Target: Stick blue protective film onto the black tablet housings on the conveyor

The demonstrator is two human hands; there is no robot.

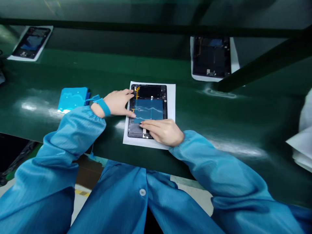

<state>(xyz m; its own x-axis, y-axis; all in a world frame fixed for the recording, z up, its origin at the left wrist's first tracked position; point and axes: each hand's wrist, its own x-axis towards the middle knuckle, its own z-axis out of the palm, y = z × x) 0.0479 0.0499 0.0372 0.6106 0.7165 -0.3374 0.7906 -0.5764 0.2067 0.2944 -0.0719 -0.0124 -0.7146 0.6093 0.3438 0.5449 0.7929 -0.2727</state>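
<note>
An opened tablet (131, 130) with its inner parts bare lies on a white sheet (172, 97) in the middle of the bench. Blue film (148, 109) covers a wide band across the tablet. My left hand (118, 102), with a blue strap at its wrist, rests on the tablet's left edge. Its fingers and thumb are spread, the thumb at the film's side. At the film's lower edge, my right hand (165, 130) has its fingers pressed together, the tips on that edge. The right thumb is mostly hidden.
A stack of shiny blue film-covered pieces (72, 99) sits left of the tablet. Other opened tablets lie on white sheets at the back left (31, 43) and back right (211, 58). A dark green post (263, 61) slants in from the right, with white material (302, 143) below it.
</note>
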